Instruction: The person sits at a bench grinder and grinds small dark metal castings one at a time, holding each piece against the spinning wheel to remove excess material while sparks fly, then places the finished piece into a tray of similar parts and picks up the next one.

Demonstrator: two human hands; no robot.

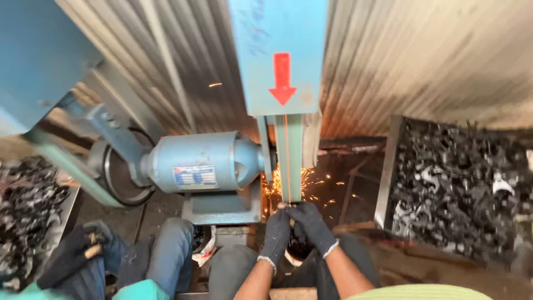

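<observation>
Both hands wear dark knit cloth gloves, left hand (276, 233) and right hand (312, 222), matt and a bit fuzzy, with pale cuffs, pressed at a belt (289, 161) that looks greenish, matt and gritty, orange sparks (311, 183) at its foot. The motor (202, 162) is smooth painted metal, pale blue with a soft sheen, the guard (280, 55) above is flat blue painted metal, scuffed, and the wall (422, 61) is ribbed sheet metal, dull and sooty lower down. The bin (388, 166) is grey matt metal full of dark rough metal parts (461, 189), a few shiny; the trousers (166, 250) on the nearby person are faded blue denim.
</observation>
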